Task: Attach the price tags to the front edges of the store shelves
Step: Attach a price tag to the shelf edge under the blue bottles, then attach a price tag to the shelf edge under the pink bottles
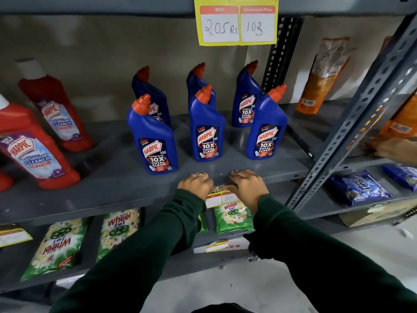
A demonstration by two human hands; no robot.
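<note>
A yellow price tag (222,197) with white handwritten boxes hangs from the front edge of the grey middle shelf (112,199). My left hand (195,184) and my right hand (247,185) rest on that edge, one at each side of the tag's top, fingers curled over the lip and pressing it. The tag's upper part is partly hidden between my hands. Another yellow tag (237,21) reading 205 Rs hangs from the shelf above. A small tag (217,246) sits on the lower shelf's edge, and another tag (13,234) at far left.
Blue Harpic bottles (206,129) stand just behind my hands, red Harpic bottles (40,152) at left. Green Wheel packets (56,247) lie on the shelf below. A slotted metal upright (361,114) rises at right, with orange packets (322,75), blue packets (358,188) and another person's hand (397,150) beyond.
</note>
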